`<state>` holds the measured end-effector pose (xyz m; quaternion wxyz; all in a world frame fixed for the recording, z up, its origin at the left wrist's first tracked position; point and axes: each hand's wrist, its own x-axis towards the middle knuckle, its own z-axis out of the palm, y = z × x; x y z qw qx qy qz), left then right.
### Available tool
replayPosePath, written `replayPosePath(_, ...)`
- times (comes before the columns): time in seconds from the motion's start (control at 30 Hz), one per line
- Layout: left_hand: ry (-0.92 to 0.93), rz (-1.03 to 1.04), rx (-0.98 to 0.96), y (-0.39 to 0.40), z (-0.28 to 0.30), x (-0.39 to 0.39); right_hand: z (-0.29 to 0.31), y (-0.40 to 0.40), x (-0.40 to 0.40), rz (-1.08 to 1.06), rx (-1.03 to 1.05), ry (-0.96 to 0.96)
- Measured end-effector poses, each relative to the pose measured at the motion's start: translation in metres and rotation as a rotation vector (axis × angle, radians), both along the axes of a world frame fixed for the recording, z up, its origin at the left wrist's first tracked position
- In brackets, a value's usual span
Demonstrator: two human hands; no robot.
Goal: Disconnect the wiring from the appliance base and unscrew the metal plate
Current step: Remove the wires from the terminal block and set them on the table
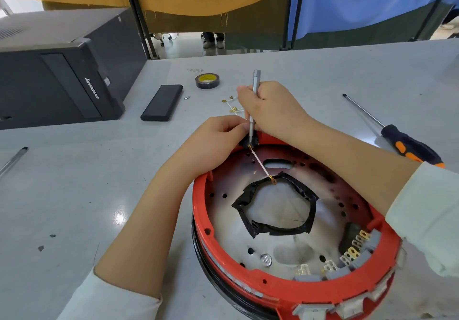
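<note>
The round appliance base point(224, 265) has a red plastic rim and lies upside down on the grey table. Inside it sits a shiny metal plate point(280, 250) with many holes and a black-edged centre opening point(250, 223). My right hand point(270, 111) grips a slim silver screwdriver point(254, 89), held upright with its tip on a black terminal at the rim's far edge. My left hand point(218, 136) pinches that same spot beside the tip. A thin wire point(260, 164) with gold ring lugs runs from there toward the centre opening.
A black Lenovo computer case point(62, 76) stands at the left. On the table lie a black rectangular box point(162, 106), a tape roll point(207, 80), loose wires with gold lugs point(232, 106), an orange-black screwdriver point(407, 146) at the right and a thin tool point(13, 161) at the left edge.
</note>
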<state>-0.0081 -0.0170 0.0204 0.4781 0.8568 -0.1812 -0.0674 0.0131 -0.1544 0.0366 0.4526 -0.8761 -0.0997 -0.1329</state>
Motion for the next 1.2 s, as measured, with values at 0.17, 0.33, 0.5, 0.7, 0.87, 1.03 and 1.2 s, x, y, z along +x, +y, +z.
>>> replayPosePath(0.17, -0.013, -0.002, -0.004, 0.001, 0.000, 0.000, -0.004, -0.002, -0.004, -0.014, 0.128, -0.107)
replayPosePath(0.33, -0.018, -0.013, 0.010, 0.001, 0.000, 0.000, -0.008, 0.001, -0.010, 0.038, 0.048, -0.179)
replayPosePath(0.5, 0.016, 0.016, -0.003, 0.001, -0.002, 0.000, -0.005, 0.006, -0.011, 0.013, -0.247, -0.132)
replayPosePath(0.7, -0.006, -0.011, -0.014, 0.000, 0.000, 0.001, -0.003, -0.002, -0.007, 0.008, 0.074, -0.087)
replayPosePath(0.87, -0.008, -0.004, 0.005, 0.001, -0.001, 0.001, -0.005, -0.001, -0.007, 0.036, 0.133, -0.091)
replayPosePath(1.03, -0.007, -0.015, 0.018, 0.001, -0.001, 0.002, 0.006, -0.009, -0.014, 0.069, 0.339, -0.161)
replayPosePath(1.2, -0.007, -0.025, 0.030, 0.002, -0.002, 0.001, 0.029, -0.023, -0.028, 0.155, 0.289, -0.186)
